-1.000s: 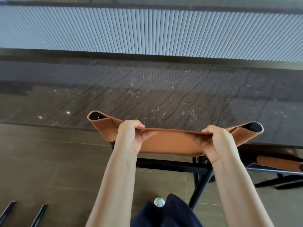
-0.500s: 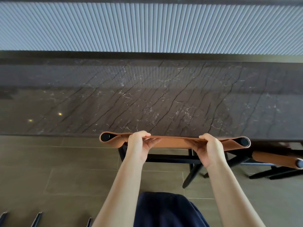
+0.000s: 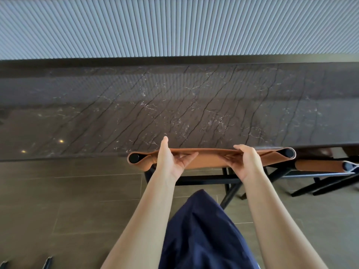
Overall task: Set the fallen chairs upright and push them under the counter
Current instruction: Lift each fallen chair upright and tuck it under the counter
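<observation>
One chair (image 3: 211, 161) stands upright with its tan backrest at the near edge of the surface (image 3: 174, 105), so the push-in step looks nearly finished. The left hand (image 3: 171, 162) rests on it, fingers straight and loose; the right hand (image 3: 246, 162) curls over the top. Next comes letting go, once the seat sits fully under

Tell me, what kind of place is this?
Probably a kitchen or café bar, though I can't be sure: there is a long dark marble counter, a tan leather chair standing right at its edge, and a tiled floor.
</observation>
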`<state>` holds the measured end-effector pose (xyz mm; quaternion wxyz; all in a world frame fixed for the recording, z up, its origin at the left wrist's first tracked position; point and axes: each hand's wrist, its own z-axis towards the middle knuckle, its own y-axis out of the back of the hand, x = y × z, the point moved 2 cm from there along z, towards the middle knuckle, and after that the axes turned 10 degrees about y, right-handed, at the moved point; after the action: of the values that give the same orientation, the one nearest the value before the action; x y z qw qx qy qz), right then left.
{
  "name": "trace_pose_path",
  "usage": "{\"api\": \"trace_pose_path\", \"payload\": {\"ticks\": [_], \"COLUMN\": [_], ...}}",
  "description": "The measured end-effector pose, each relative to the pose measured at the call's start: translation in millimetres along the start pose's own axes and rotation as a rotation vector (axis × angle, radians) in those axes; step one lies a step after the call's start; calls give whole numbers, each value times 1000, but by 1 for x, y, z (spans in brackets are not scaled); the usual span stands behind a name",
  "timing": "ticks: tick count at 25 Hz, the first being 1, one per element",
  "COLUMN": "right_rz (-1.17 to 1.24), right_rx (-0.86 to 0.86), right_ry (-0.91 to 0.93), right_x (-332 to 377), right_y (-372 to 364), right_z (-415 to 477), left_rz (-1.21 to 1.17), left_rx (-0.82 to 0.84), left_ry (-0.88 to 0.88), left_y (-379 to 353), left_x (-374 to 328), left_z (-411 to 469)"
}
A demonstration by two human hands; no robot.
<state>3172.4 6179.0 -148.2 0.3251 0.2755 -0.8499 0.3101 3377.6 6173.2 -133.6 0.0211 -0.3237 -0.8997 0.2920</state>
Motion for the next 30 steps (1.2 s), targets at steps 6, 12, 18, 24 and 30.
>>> {"api": "trace_pose_path", "payload": {"ticks": [6, 12, 18, 24, 30], "right_rz": [-12, -42, -73, -93, -157], "right_rx": [-60, -88, -99, -88, -88], "right_ry": [7, 8, 37, 21, -11], "right_x": [-6, -28, -42, -37, -32], "right_y": [13, 31, 55, 57, 53], "right_z": [-12, -20, -9, 11, 20], "left_rz": [83, 189, 192, 145, 141], "left_rx": [-72, -92, -49, -49, -81], "left_ry": [-13, -47, 12, 14, 24], "left_y": [10, 37, 53, 42, 40], "left_x": [15, 24, 44, 40, 38], "left_z": [-6, -8, 10, 26, 27]}}
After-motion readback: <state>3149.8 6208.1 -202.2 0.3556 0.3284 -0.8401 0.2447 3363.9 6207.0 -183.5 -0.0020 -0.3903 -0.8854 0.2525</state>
